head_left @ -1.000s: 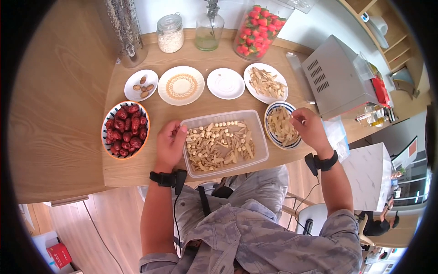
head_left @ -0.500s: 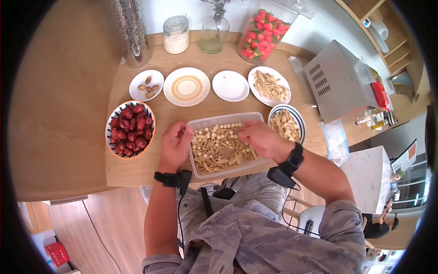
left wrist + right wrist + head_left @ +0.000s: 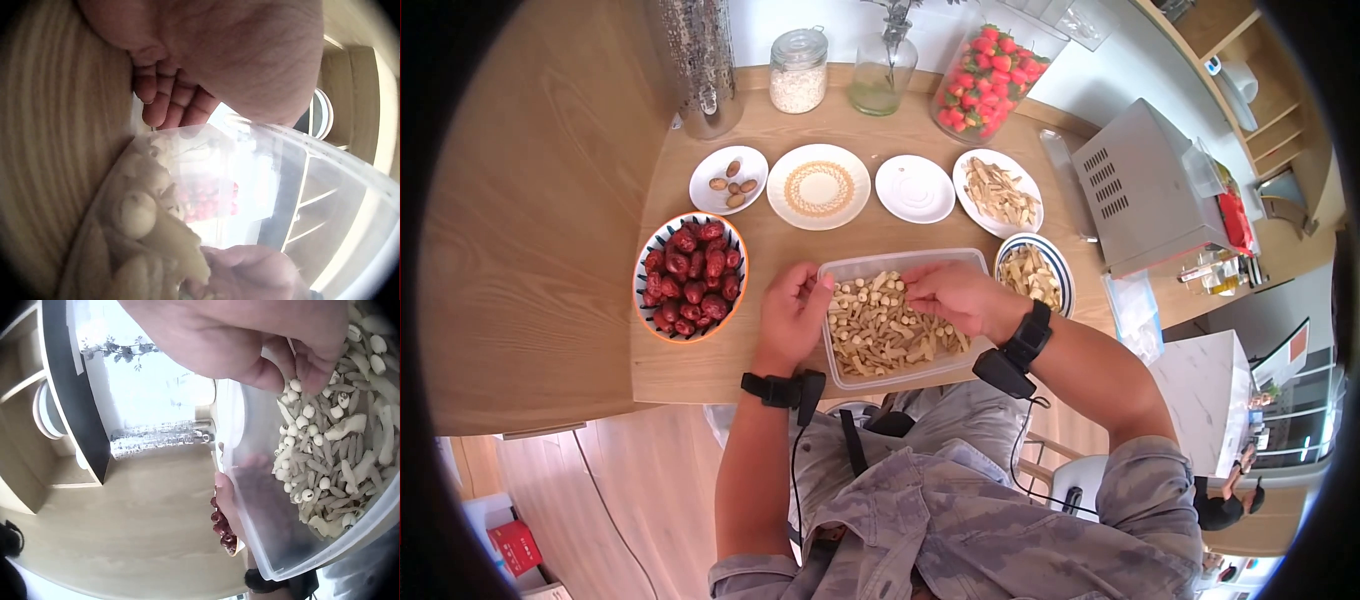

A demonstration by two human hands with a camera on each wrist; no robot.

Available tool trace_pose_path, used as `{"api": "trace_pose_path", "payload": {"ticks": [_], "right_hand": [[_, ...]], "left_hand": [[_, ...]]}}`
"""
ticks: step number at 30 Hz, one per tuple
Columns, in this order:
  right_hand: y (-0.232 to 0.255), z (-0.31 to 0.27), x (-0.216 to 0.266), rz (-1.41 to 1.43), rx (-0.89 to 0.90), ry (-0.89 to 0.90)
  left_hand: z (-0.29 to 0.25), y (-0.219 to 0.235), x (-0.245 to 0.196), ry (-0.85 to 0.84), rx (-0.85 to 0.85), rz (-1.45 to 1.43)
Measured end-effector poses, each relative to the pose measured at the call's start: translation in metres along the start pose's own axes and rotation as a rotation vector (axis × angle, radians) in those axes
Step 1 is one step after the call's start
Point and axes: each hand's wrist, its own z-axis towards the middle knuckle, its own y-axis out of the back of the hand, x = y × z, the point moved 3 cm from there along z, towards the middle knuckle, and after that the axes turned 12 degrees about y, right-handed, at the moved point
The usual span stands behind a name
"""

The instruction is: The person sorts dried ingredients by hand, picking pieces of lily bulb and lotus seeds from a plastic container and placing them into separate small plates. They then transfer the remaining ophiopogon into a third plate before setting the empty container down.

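Note:
My left hand point(image 3: 790, 315) rests against the left side of a clear plastic box point(image 3: 253, 540), thumb along its rim and fingers loosely bent against the wall outside. Inside lie round white lotus seeds point(image 3: 324, 483), narrow beige dried pieces point(image 3: 880, 330) and flat cream slices point(image 3: 347, 427). My right hand point(image 3: 960, 295) reaches into the box from the right, its thumb and fingertips bent close together among the lotus seeds near the far side. I cannot tell whether they pinch anything. Beyond my right wrist stands a blue-rimmed bowl point(image 3: 1070, 285) holding similar slices.
Left of the box is a bowl point(image 3: 742, 255) of red dates point(image 3: 692, 280). Behind stand a plate of several brown nuts, a patterned plate point(image 3: 820, 187), a white plate point(image 3: 915, 190) and a plate with beige strips point(image 3: 1000, 190). A grey appliance point(image 3: 1140, 190) is at right.
My right hand has moved left from over the blue-rimmed bowl into the box, and the contents near its fingertips have shifted. The left hand stays at the box's left side.

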Motion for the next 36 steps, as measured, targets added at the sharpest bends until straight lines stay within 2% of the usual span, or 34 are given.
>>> {"api": "trace_pose_path", "payload": {"ticks": [13, 19, 25, 28, 34, 36], "right_hand": [[-0.024, -0.003, 0.004, 0.180, 0.025, -0.013], [-0.025, 0.011, -0.012, 0.268, 0.088, 0.048], [-0.042, 0.012, -0.006, 0.093, 0.139, -0.065], [-0.045, 0.018, -0.008, 0.094, 0.167, -0.078], [-0.050, 0.013, -0.007, 0.098, 0.087, -0.050], [-0.050, 0.017, -0.010, 0.131, 0.109, -0.074]], "left_hand": [[0.000, 0.000, 0.000, -0.019, -0.004, 0.012], [0.002, -0.001, 0.003, -0.049, -0.016, 0.015], [0.001, 0.000, 0.002, -0.033, -0.011, 0.023], [0.001, -0.001, 0.003, -0.029, -0.025, 0.002], [-0.002, 0.000, -0.002, 0.009, 0.020, 0.000], [-0.002, 0.001, -0.002, 0.009, 0.026, 0.021]]}}
